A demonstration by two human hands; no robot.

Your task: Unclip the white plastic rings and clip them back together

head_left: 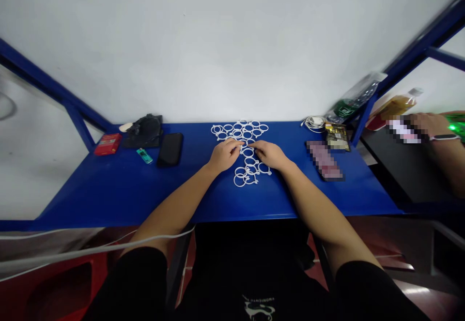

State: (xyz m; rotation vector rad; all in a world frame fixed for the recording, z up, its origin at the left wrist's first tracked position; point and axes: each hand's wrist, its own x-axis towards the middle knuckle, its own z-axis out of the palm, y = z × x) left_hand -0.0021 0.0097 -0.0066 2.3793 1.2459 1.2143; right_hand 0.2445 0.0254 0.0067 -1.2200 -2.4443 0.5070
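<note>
Several thin white rings (248,153), each with a small knob on its edge, lie in a chain and clusters on the blue table (196,195). My left hand (223,156) is closed, its thumb and index finger pinching the left edge of a white ring in the middle of the chain. From the other side, my right hand (271,155) has its fingertips closed at the right edge of that same ring. More rings spread beyond my hands toward the wall, and others lie nearer to me. My fingers partly hide the ring between them.
At the left are a black phone (170,149), a teal packet (144,156), a red box (108,144) and a black bag (147,129). At the right are a white cable (314,123), a gold-black packet (337,137), a blurred phone-shaped item (324,160) and a bottle (354,99). Another person's hand (426,125) is beyond.
</note>
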